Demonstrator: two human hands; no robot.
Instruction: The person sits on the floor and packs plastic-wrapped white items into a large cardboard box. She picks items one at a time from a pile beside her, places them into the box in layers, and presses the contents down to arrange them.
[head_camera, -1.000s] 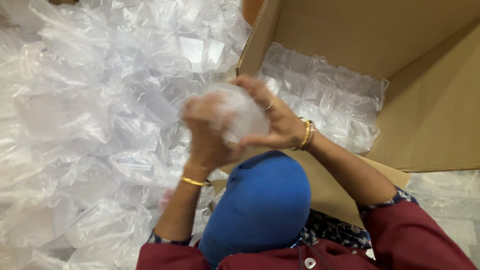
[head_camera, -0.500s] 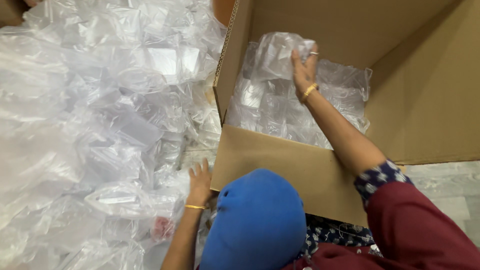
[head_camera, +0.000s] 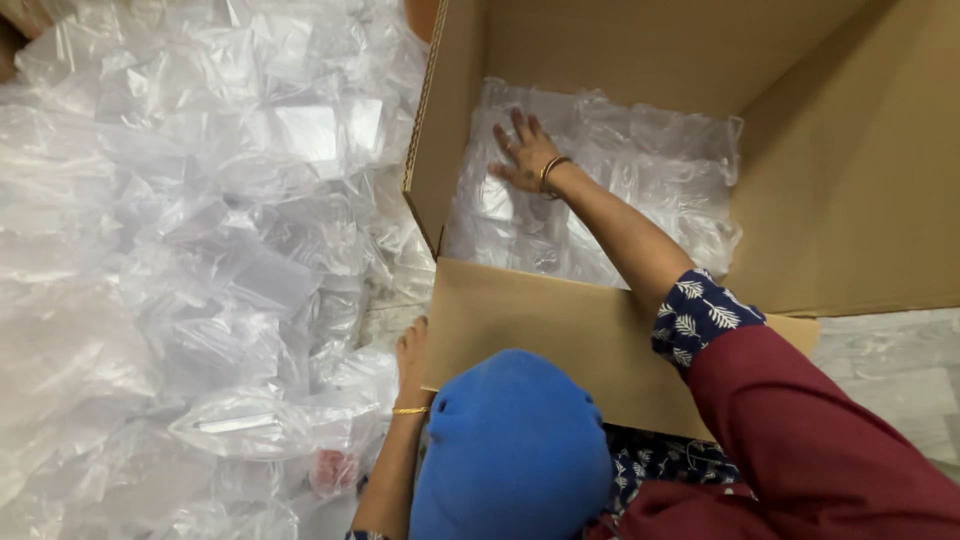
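Deep inside the box (head_camera: 600, 330), my right hand (head_camera: 525, 155) lies flat with fingers spread, palm pressed onto the clear bags (head_camera: 610, 190) layered along the bottom, gripping nothing. Its bangle (head_camera: 551, 170) sits at the wrist. My left hand (head_camera: 411, 355) rests outside, against the near cardboard flap, fingers loosely extended and empty, beside the loose pile (head_camera: 190, 250) of clear plastic packets spread across the floor.

A packing workplace: heaps of clear plastic bags (head_camera: 200, 260) surround a large cardboard box (head_camera: 850, 170).
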